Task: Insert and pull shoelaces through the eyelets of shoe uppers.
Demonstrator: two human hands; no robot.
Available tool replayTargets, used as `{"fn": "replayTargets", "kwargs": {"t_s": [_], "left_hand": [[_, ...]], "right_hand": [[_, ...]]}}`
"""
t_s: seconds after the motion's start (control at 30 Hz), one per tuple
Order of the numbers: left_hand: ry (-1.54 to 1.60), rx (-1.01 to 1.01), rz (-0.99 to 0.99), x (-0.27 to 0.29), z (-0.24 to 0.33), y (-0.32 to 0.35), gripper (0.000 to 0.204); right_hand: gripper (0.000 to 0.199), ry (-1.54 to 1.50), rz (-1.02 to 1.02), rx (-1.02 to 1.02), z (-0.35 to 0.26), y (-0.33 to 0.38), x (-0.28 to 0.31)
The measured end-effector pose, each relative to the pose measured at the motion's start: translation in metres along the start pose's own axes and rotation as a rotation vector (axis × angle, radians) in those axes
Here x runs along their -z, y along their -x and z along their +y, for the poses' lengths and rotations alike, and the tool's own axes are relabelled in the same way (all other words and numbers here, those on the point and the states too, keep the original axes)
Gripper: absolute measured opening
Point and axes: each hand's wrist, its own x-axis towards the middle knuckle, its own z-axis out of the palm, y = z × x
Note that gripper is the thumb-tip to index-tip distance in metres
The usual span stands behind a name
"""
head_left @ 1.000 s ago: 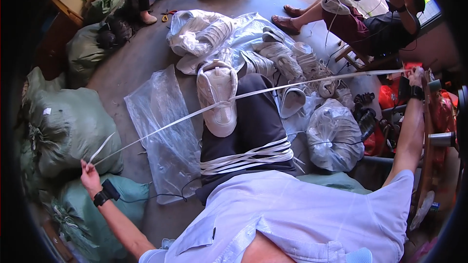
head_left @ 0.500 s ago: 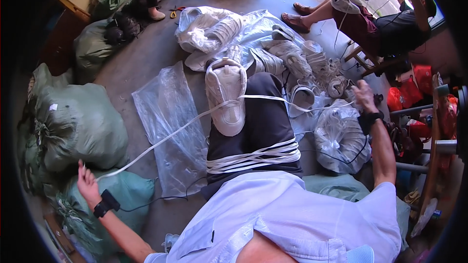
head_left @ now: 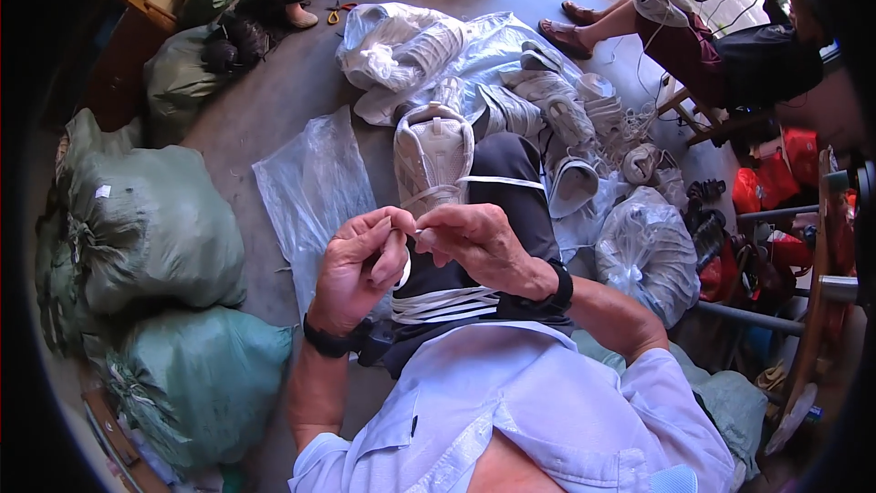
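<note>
A white sneaker (head_left: 432, 155) rests on my knee, sole toward the floor, toe pointing away. A white shoelace (head_left: 497, 182) runs from it toward my hands. My left hand (head_left: 360, 265) and my right hand (head_left: 474, 242) meet just above my lap, fingertips pinched together on the lace ends. More loops of white lace (head_left: 443, 303) lie across my dark trousers below the hands. Both wrists wear dark bands.
A heap of white sneakers (head_left: 557, 100) and clear plastic bags (head_left: 315, 187) covers the floor ahead. Green stuffed sacks (head_left: 151, 228) stand at the left. A knotted bag of shoes (head_left: 648, 256) lies at the right. Seated people (head_left: 693, 36) are at the back right.
Both arms were spread wide, pulling the lace taut; they have swung inward and the hands now meet over my lap with the lace slack.
</note>
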Motion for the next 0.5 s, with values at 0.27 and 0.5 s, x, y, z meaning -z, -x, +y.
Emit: {"fn": "replayTargets", "kwargs": {"t_s": [0.27, 0.5], "left_hand": [[-1.097, -0.358, 0.350, 0.006, -0.026, -0.004, 0.025], [-1.220, -0.284, 0.459, 0.020, -0.030, -0.018, 0.012]], "right_hand": [[0.022, 0.200, -0.012, -0.211, 0.002, 0.000, 0.014], [0.019, 0.261, 0.259, -0.019, 0.041, -0.009, 0.025]]}}
